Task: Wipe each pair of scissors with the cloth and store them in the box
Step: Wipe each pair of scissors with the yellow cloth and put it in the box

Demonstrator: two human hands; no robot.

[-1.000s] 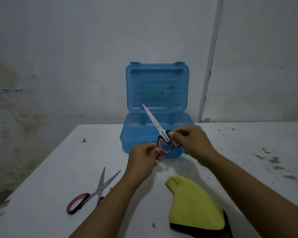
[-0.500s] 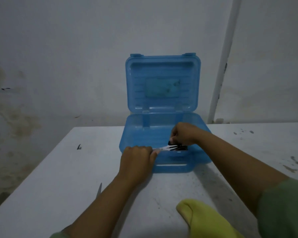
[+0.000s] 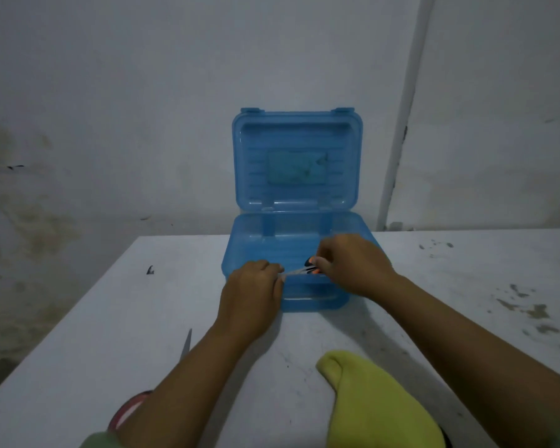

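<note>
White table (image 3: 78, 334) against a stained wall. Both hands lay the orange-handled scissors (image 3: 306, 270) crosswise in the blue box (image 3: 307, 297): left hand (image 3: 251, 295) pinching the blade end, right hand (image 3: 349, 265) gripping the handles. Cloth (image 3: 369, 402) lies nearer the right arm.

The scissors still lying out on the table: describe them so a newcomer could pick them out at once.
Start at the open blue box at the back of the white table, then come toward the near left edge. There, half hidden under the left forearm, lie the red-handled scissors. The other pair, orange-and-black handled, is held by both hands at the box.
</note>
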